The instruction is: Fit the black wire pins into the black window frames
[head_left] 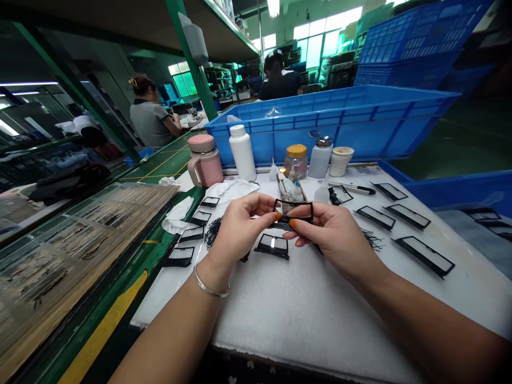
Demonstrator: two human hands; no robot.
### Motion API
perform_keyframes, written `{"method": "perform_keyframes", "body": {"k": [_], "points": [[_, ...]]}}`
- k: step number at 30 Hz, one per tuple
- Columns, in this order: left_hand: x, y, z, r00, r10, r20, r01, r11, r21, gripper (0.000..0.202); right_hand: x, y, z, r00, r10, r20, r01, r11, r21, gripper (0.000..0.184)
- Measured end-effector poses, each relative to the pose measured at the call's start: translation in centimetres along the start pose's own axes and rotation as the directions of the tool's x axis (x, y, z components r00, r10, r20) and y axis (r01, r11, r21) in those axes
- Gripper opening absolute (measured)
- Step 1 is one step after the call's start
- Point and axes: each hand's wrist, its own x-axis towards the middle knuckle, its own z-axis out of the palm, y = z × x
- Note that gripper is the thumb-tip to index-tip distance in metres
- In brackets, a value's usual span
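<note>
Black frame (293,203), pinched between left hand (240,230), right hand (334,237)

A white padded sheet (304,314) covers the green bench (104,298). Black rectangular frames with clear windows (424,256) lie scattered at two and ten o'clock, with tangles of thin black wire (212,232) beside them. A pink lidded mug (205,161) and a white plastic bottle (242,152) stand at eleven o'clock, crumpled white cloth (176,214) lies at ten o'clock, and a blue plastic crate (320,125) sits at twelve o'clock.
</note>
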Motion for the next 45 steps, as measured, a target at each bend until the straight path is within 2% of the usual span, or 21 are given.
{"method": "perform_keyframes", "body": {"k": [8,14,20,33,37,41,45], "points": [[-0.1,0.1,0.0,1.0,-0.011,0.019,0.013,0.994,-0.106,0.015,-0.1,-0.2,0.0,1.0,0.002,-0.006,-0.002,1.0,-0.008,0.008],[0.1,-0.1,-0.2,0.999,-0.028,0.016,0.03,0.994,-0.101,0.017,0.1,0.0,0.0,0.997,0.07,0.03,-0.07,0.997,0.022,0.012],[0.0,-0.2,-0.1,1.0,-0.019,0.012,0.02,0.996,-0.089,0.016,0.2,0.0,-0.1,0.999,0.032,0.018,-0.032,0.999,0.008,0.012],[-0.1,-0.2,0.0,1.0,-0.003,-0.01,0.002,0.997,-0.081,0.014,0.2,0.0,-0.1,0.999,0.051,0.003,-0.051,0.999,0.019,0.011],[0.3,-0.5,-0.2,0.998,-0.066,0.01,0.067,0.973,-0.223,0.018,0.3,-0.1,-0.2,0.996,0.078,0.046,-0.081,0.995,0.062,0.014],[0.6,-0.9,-0.6,0.979,-0.201,0.039,0.2,0.895,-0.399,0.025,0.3,-0.3,-0.4,0.988,0.1,0.118,-0.12,0.976,0.18,0.027],[0.6,-1.3,-0.8,0.952,-0.294,0.089,0.3,0.823,-0.483,0.036,0.2,-0.5,-0.5,0.981,0.129,0.144,-0.164,0.95,0.266,0.03]]}}
